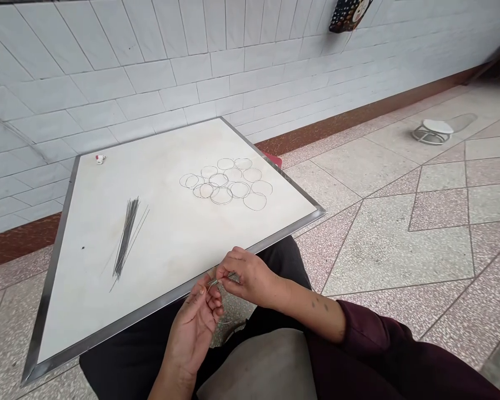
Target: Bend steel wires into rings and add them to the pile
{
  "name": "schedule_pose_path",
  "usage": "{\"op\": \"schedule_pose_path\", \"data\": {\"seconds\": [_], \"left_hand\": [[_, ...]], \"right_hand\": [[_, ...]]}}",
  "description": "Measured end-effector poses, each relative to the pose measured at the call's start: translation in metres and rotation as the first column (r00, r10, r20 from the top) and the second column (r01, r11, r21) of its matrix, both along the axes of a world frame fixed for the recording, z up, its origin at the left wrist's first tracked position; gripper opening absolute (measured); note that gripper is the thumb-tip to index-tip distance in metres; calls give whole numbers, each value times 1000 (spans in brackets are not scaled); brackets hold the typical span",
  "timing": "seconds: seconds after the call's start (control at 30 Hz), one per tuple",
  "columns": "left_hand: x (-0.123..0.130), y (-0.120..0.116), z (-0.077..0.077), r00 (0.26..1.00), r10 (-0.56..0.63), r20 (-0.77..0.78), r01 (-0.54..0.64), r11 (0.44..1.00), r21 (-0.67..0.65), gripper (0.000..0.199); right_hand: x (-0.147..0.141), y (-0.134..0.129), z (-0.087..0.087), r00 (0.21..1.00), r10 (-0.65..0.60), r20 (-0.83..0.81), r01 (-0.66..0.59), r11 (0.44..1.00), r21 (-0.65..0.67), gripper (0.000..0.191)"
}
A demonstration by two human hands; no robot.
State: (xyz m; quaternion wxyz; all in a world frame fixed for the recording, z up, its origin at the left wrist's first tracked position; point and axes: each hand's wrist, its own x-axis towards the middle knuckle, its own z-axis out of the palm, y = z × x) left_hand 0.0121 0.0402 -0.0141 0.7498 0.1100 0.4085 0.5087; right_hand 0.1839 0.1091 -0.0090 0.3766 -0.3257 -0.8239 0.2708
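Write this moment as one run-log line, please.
left hand: holding wire | right hand: pinching wire | wire rings: spread on table, many overlapping | straight wires: bundled, few loose

Soft, even light brightened the desk (166, 166), its source outside the view. Shadows were faint, though the trousers (120, 355) sank into near-black. Wide-angle distortion slanted the wall tiles (104, 50) toward the edges; the held wire (214, 283) looked indistinct.
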Motion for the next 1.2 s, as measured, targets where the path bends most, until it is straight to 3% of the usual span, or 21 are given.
{"op": "schedule_pose_path", "data": {"seconds": [0.27,0.5,0.8,0.97,1.2], "left_hand": [[-2,1,2,1000,5,-24,-7,995,-96,37],[-7,3,4,999,-29,-21,26,995,-101,43],[-9,4,7,990,-45,-136,33,996,-89,47],[-9,5,8,979,-68,-190,54,995,-78,46],[-6,6,12,971,-105,-216,93,993,-66,43]], "right_hand": [[1,1,0,991,120,55,-124,989,83,6],[0,2,1,969,196,148,-218,964,149,5],[1,5,-4,956,244,165,-273,944,185,6],[2,8,-5,940,285,187,-317,933,171,9],[1,9,-5,952,251,177,-269,959,91,8]]}}
